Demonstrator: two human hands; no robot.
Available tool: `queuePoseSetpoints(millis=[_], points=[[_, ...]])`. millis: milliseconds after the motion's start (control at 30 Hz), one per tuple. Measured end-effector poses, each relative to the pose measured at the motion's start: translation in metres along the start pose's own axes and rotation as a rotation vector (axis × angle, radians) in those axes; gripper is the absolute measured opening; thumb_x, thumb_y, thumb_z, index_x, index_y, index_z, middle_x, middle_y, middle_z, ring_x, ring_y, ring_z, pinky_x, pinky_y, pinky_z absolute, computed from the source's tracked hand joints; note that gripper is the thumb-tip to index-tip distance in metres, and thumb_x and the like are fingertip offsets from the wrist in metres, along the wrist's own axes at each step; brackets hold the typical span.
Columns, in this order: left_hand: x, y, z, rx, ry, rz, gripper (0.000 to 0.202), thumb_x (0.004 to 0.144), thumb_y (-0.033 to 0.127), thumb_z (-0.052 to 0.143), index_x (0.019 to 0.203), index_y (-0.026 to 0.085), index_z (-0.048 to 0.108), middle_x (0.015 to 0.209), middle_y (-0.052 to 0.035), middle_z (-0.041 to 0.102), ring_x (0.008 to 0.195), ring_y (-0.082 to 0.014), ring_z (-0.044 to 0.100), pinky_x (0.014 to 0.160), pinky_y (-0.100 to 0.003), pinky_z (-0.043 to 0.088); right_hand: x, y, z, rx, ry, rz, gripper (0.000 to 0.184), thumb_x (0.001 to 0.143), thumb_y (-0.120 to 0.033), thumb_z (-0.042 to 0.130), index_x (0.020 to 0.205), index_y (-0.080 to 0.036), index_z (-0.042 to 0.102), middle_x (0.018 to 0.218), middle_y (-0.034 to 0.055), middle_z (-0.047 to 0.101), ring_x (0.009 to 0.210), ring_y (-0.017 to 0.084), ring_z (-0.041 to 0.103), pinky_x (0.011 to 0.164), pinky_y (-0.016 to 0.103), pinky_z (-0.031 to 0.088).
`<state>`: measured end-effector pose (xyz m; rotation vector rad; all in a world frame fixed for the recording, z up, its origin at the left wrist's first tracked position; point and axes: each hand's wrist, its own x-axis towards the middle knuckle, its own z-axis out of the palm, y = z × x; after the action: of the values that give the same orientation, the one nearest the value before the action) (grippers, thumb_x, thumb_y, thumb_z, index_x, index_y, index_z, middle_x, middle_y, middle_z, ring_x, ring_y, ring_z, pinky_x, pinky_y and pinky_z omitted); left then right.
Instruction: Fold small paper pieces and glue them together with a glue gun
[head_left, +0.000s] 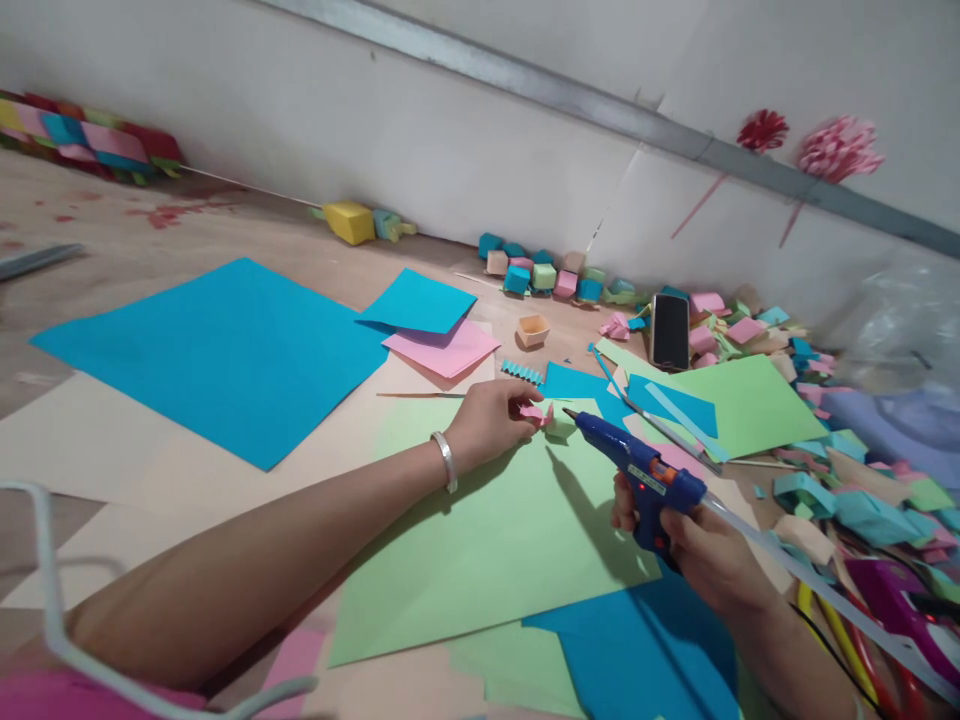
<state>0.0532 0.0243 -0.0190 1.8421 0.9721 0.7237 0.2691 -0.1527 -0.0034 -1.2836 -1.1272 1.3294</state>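
Note:
My right hand is wrapped round the grip of a blue hot glue gun, a clear glue stick running out of its back end. The nozzle points left, close to a small pink paper piece pinched in the fingers of my left hand. Just beside that piece is a small light green paper piece; whether the two touch I cannot tell. Beneath both hands lies a large light green sheet. A strip of blue folded paper rests just beyond my left hand.
Blue sheets and a pink sheet lie to the left and behind. A phone, scissors and many folded paper scraps crowd the right. Small paper cubes line the wall. A white cable loops at lower left.

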Motion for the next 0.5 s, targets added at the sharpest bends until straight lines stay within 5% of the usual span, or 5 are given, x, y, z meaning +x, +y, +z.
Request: queuePoseSetpoints(millis=[267, 500], points=[[0.002, -0.001, 0.002, -0.142, -0.023, -0.07, 0.015, 0.075, 0.017, 0.068, 0.09, 0.014, 0.069, 0.091, -0.0071, 0.072, 0.081, -0.0182, 0.068, 0.072, -0.03, 0.056, 0.003, 0.007, 0.001, 0.01, 0.021, 0.037, 0.044, 0.084, -0.052, 0.061, 0.114, -0.02, 0.063, 0.097, 0.01, 0.062, 0.083, 0.021, 0.056, 0.075, 0.035, 0.045], [0.003, -0.003, 0.004, -0.208, -0.042, -0.1, 0.034, 0.073, 0.008, 0.067, 0.106, 0.013, 0.064, 0.085, -0.0069, 0.071, 0.078, -0.0185, 0.069, 0.072, -0.031, 0.057, 0.003, 0.008, 0.014, 0.042, 0.049, 0.051, 0.042, 0.082, -0.053, 0.064, 0.11, -0.021, 0.064, 0.087, 0.0063, 0.062, 0.079, 0.019, 0.056, 0.07, 0.031, 0.043]])
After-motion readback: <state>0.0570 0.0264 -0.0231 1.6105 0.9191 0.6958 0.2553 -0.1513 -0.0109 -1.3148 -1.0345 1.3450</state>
